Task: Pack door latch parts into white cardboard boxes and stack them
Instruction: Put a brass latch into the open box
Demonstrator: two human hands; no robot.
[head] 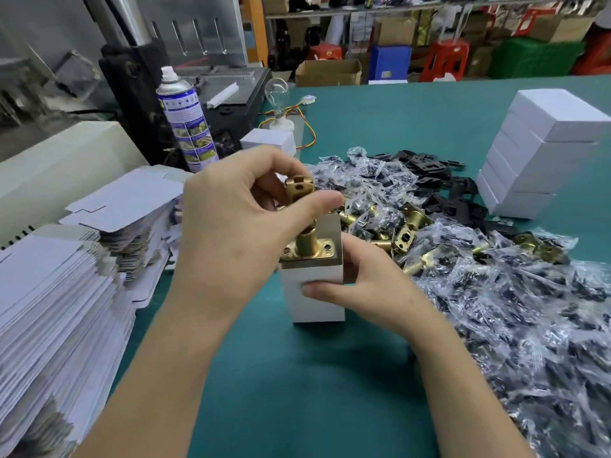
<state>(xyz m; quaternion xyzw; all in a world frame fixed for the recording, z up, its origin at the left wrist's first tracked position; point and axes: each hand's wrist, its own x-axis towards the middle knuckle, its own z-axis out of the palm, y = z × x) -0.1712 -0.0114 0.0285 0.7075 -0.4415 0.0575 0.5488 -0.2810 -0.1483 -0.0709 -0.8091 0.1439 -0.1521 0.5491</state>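
Brass door latch (305, 242) stands faceplate-down in the mouth of an upright white box (314, 302) on the green table (314, 375). The left hand (231, 223) pinches its tail end; the right hand (363, 279) clasps the box's walls. Probably rigid, dense and slick-plated, the latch suits that grip on the notched tail, while the thin card would dent or tip unless steadied. Beyond lie bagged parts (512, 309) and stacked white boxes (542, 150) showing no print. The spray can (186, 123) label is too small to read.
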